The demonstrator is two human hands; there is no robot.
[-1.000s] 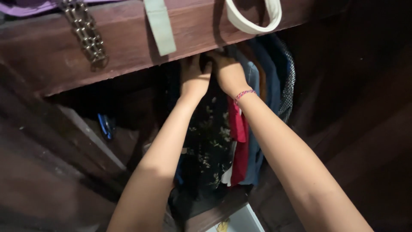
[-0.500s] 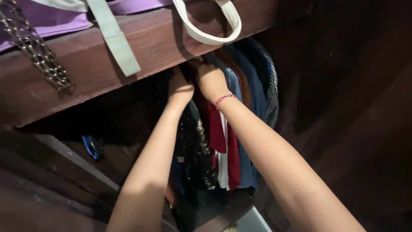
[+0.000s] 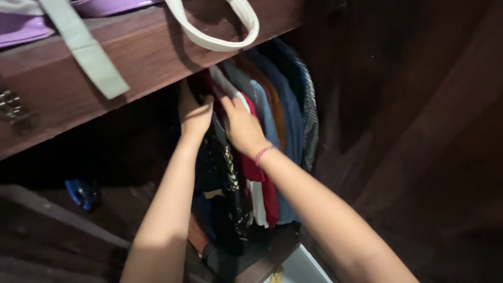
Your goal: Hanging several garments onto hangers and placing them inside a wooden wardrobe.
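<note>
While both hands, the left hand and right hand, lie half-open on hanging clothes, gripping nothing, these look soft and light, best held near the hanger.

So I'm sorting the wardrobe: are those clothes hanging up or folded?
Hanging. The garments drop in a packed row below the wooden shelf, with both hands, left and right, among them.

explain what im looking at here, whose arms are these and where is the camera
The camera sits on a person's head and looks down along their own two bare arms into a dark wooden wardrobe. The left hand and right hand reach up among hanging clothes, at a red and white garment beside a dark floral one; whether either hand grips anything is hidden. The right wrist wears a pink bracelet. On the shelf above rest a purple bag and a white handle.
</note>
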